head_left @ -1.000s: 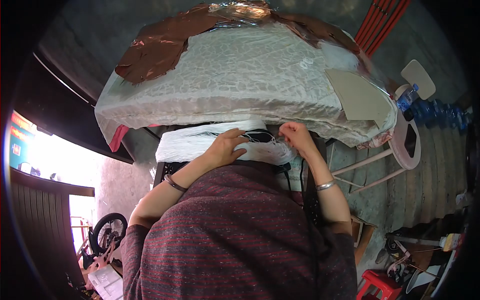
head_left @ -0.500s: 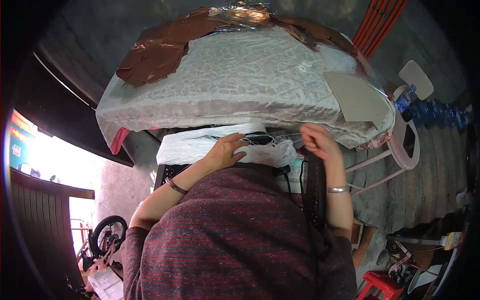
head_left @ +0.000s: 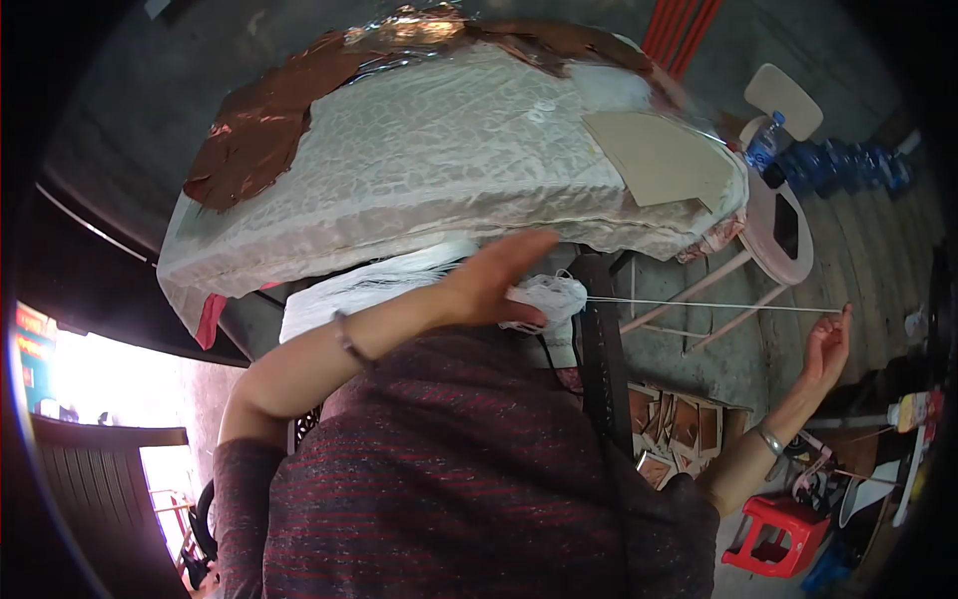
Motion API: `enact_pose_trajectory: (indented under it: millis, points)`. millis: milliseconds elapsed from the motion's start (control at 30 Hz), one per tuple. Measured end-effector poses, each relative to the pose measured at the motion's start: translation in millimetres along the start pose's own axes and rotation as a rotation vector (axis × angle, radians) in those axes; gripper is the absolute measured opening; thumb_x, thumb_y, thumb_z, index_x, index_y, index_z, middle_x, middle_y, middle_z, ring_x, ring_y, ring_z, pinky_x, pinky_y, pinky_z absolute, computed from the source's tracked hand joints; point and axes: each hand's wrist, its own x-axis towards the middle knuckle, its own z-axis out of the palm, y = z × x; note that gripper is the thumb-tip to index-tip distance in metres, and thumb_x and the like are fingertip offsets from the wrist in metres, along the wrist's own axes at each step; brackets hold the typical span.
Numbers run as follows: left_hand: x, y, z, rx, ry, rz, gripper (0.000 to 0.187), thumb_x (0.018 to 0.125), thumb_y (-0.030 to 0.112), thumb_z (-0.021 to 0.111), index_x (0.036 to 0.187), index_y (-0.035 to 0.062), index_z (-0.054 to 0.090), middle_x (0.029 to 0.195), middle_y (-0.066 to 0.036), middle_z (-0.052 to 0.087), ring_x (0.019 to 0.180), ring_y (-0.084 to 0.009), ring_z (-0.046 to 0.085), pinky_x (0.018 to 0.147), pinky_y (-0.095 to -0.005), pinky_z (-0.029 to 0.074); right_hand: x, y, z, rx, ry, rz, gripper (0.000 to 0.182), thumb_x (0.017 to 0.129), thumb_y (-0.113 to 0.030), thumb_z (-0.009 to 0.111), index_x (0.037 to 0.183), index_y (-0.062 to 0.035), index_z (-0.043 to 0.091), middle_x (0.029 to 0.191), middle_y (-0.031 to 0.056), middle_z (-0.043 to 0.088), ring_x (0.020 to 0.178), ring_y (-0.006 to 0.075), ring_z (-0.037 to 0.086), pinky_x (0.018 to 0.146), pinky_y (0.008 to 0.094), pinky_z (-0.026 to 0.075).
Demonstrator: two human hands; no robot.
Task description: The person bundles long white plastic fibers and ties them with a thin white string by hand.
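Observation:
A bundle of white thread (head_left: 364, 289) lies across my lap, with a loose tangled end (head_left: 547, 298) at its right. Over that right part is my left hand (head_left: 502, 278), its fingers spread and its thumb beside the tangle. Far out to the right, my right hand (head_left: 826, 344) is closed on a white strand (head_left: 714, 304), which runs taut from the tangle to its fingertips.
A cloth-covered table (head_left: 429, 150) stands in front, bearing brown sheets (head_left: 249, 140) and a beige board (head_left: 664, 160). To the right are a pale chair (head_left: 776, 230), a water bottle (head_left: 766, 142), a red stool (head_left: 778, 534) and a box of brown pieces (head_left: 679, 424).
My right hand has moved far out to the right, drawing the strand long. My left hand has shifted right, from the bundle to the tangled end, and its fingers have spread. The view has shifted.

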Motion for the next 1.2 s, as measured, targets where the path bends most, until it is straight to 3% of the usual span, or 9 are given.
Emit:
enact_pose_trajectory:
  millis: [133, 233, 300, 467, 633, 800, 967, 1100, 1200]
  points:
    - [66, 31, 61, -0.154, -0.241, 0.054, 0.093, 0.068, 0.026, 0.072, 0.138, 0.0049, 0.015, 0.141, -0.017, 0.021, 0.131, -0.0312, 0.017, 0.107, -0.0382, 0.019, -34, -27, 41, 0.225, -0.475, 0.107, 0.030, 0.088, 0.002, 0.040, 0.118, 0.0062, 0.038, 0.074, 0.0054, 0.042, 0.067, 0.0138, 0.041, 0.057, 0.0233, 0.035]
    - [82, 32, 86, -0.118, -0.212, 0.077, 0.088, 0.071, 0.028, 0.069, 0.138, 0.0060, 0.017, 0.128, -0.019, 0.042, 0.119, -0.0319, 0.039, 0.098, -0.0375, 0.033, -36, -35, 40, 0.365, -0.698, 0.184, 0.032, 0.087, 0.005, 0.039, 0.119, 0.0068, 0.037, 0.077, 0.0077, 0.044, 0.070, 0.0145, 0.042, 0.058, 0.0240, 0.035]
    - [90, 27, 73, -0.386, -0.715, -0.192, 0.059, 0.077, 0.028, 0.064, 0.126, 0.0042, 0.041, 0.095, -0.015, 0.061, 0.090, -0.0243, 0.059, 0.078, -0.0334, 0.045, -27, -44, 22, 0.411, -0.726, 0.207, 0.030, 0.087, 0.005, 0.039, 0.117, 0.0072, 0.038, 0.078, 0.0078, 0.044, 0.071, 0.0142, 0.042, 0.059, 0.0230, 0.035]
    - [93, -15, 29, -0.748, -0.476, -0.144, 0.022, 0.084, 0.021, 0.055, 0.084, 0.0007, 0.064, 0.065, -0.003, 0.058, 0.060, -0.0095, 0.056, 0.058, -0.0229, 0.045, 101, -105, -226, 0.123, -0.055, -0.170, 0.021, 0.086, -0.002, 0.049, 0.105, 0.0037, 0.053, 0.080, 0.0107, 0.056, 0.071, 0.0162, 0.052, 0.064, 0.0247, 0.045]
    - [124, -40, -30, -0.610, -0.259, -0.272, 0.018, 0.083, 0.019, 0.058, 0.084, 0.0028, 0.064, 0.068, -0.001, 0.059, 0.057, -0.0072, 0.051, 0.059, -0.0214, 0.043, 78, -136, -269, -0.001, 0.643, -0.453, 0.028, 0.089, -0.011, 0.046, 0.113, 0.0028, 0.050, 0.099, 0.0131, 0.056, 0.079, 0.0182, 0.054, 0.068, 0.0273, 0.045]
    - [183, 67, -66, -0.345, -0.057, 0.071, 0.017, 0.082, 0.020, 0.059, 0.084, 0.0050, 0.066, 0.070, -0.003, 0.061, 0.059, -0.0102, 0.053, 0.059, -0.0241, 0.043, 21, -74, -66, -0.467, 0.129, -0.368, 0.038, 0.089, -0.013, 0.047, 0.122, 0.0065, 0.042, 0.119, 0.0155, 0.050, 0.086, 0.0153, 0.055, 0.072, 0.0196, 0.044]
    - [197, 141, -62, -0.002, -0.052, 0.596, 0.020, 0.078, 0.020, 0.061, 0.089, 0.0028, 0.064, 0.077, -0.010, 0.063, 0.065, -0.0209, 0.058, 0.062, -0.0308, 0.044, -95, 30, 165, -0.555, -0.645, 0.217, 0.041, 0.091, -0.019, 0.046, 0.122, 0.0068, 0.041, 0.109, 0.0183, 0.057, 0.048, 0.0027, 0.043, 0.039, 0.0141, 0.030]
    - [166, 127, -90, 0.044, 0.073, 0.579, 0.020, 0.081, 0.019, 0.060, 0.091, 0.0029, 0.064, 0.073, -0.007, 0.062, 0.063, -0.0160, 0.057, 0.059, -0.0280, 0.044, -117, 63, 216, -0.521, -0.937, 0.373, 0.027, 0.090, -0.016, 0.047, 0.106, 0.0056, 0.049, 0.080, 0.0107, 0.057, 0.040, 0.0027, 0.038, 0.032, 0.0156, 0.027]
    - [116, 104, -123, -0.266, 0.095, 0.186, 0.018, 0.085, 0.019, 0.057, 0.085, 0.0029, 0.064, 0.068, 0.000, 0.058, 0.057, -0.0071, 0.050, 0.052, -0.0216, 0.041, -117, 59, 237, -0.317, -1.014, 0.349, 0.020, 0.091, -0.014, 0.045, 0.098, 0.0045, 0.048, 0.071, 0.0062, 0.050, 0.039, 0.0024, 0.036, 0.030, 0.0144, 0.027]
